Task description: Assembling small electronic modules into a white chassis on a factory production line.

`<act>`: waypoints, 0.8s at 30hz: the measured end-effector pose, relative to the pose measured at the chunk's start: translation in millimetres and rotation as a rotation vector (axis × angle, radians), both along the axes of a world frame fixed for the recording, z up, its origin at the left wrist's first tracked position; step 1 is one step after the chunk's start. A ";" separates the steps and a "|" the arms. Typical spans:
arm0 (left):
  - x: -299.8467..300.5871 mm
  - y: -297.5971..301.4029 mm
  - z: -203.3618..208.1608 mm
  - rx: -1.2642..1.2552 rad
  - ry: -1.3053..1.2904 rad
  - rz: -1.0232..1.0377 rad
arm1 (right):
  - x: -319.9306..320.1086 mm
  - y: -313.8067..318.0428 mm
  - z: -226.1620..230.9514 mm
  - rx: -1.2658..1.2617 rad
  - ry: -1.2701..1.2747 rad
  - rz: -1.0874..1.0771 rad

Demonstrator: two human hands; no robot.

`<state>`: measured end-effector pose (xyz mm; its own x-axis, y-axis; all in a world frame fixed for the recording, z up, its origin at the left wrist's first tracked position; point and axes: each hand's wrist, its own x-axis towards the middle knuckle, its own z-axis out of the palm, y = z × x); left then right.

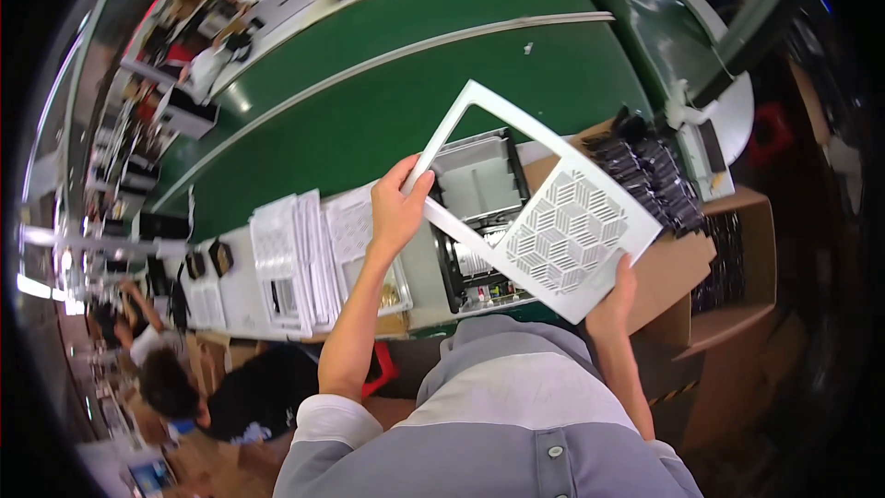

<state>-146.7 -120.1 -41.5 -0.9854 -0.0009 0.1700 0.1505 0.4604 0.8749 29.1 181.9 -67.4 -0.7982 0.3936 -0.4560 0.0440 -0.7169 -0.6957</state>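
A white panel (618,212) with a large rectangular opening at one end and a grille of slanted slots at the other is held tilted above the bench. My left hand (399,207) is closed around its left edge beside the opening. At its lower right corner, my right hand (613,302) grips the edge, thumb on the face and fingers mostly hidden behind. Below the panel sits a black-framed housing (445,272) with a grey tray-like recess (475,175) and some electronic parts near its front. The panel covers part of this housing.
Several white panels (286,263) lean in a stack on the left. Bundled black parts (645,171) lie at the right, near an open cardboard box (747,314) and a white stand (708,161). A green belt (415,97) runs behind. Co-workers sit left and far.
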 end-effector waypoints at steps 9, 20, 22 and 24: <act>-77.7 9.1 -50.8 -0.375 0.088 -0.231 | 57.5 -50.2 -47.5 0.353 -0.311 0.490; -108.6 -5.7 -102.5 -0.631 0.147 -0.417 | 55.1 -102.3 -77.9 0.226 -0.485 0.560; -110.2 -5.4 -98.1 -0.641 0.094 -0.404 | 54.8 -104.2 -79.7 0.241 -0.471 0.622; -112.9 -4.7 -91.7 -0.652 0.042 -0.387 | 53.6 -104.7 -79.9 0.237 -0.475 0.656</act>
<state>-259.6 -124.9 -133.2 -0.8876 0.4572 0.0552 0.4338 0.7898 0.4336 82.6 77.2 -147.3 -0.6428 0.0447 -0.7647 0.7263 -0.2819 -0.6269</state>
